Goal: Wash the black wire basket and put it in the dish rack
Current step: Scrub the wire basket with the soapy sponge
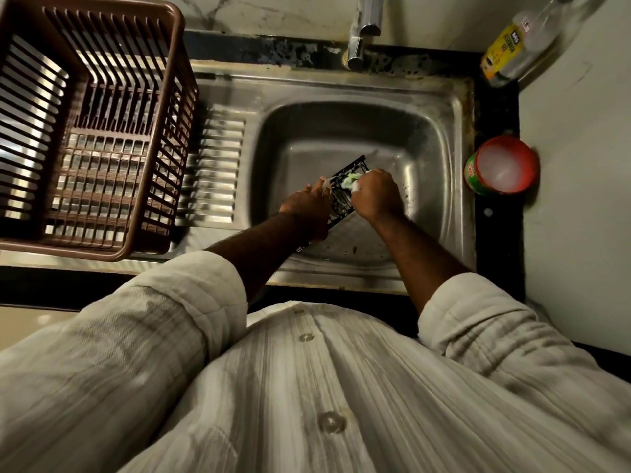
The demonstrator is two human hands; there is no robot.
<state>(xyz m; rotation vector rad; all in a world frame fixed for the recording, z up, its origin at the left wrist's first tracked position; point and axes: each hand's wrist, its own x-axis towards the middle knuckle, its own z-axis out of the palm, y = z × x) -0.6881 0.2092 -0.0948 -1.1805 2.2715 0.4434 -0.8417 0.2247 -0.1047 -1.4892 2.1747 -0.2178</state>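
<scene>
**Head view, near to far.** At 6 o'clock, the cream ribbed button shirt (327, 387) fills the foreground, and 2 bare forearms reach out of its rolled sleeves toward 12 o'clock.

The left hand (309, 208) has its fingers curled round the left edge of the black wire basket (342, 199). The right hand (375, 196) is closed in a fist on a pale green scrubbing sponge (351, 180) and presses it against the basket's upper end. Foam shows on the fingertips of both hands.

The basket sits between the 2 hands, lifted over the basin of the stainless steel sink (426, 138), and is touched by both. Its long axis runs from 7 o'clock to 1 o'clock, with the far end tilted toward the chrome tap (363, 29). It is a thin open grid of dark wire with suds on its middle; the rest is hidden by the hands.

The brown slatted plastic dish rack (102, 255) stands on the ribbed drainboard at 10 o'clock from the hands, well apart, on the left hand's side. That hand is judged the nearer one for the transfer, once rinsing is done.

At 3 o'clock, beside the sink, stands a red-lidded green tub (502, 165). At 1 o'clock there is a clear bottle with a yellow label (512, 49).
</scene>
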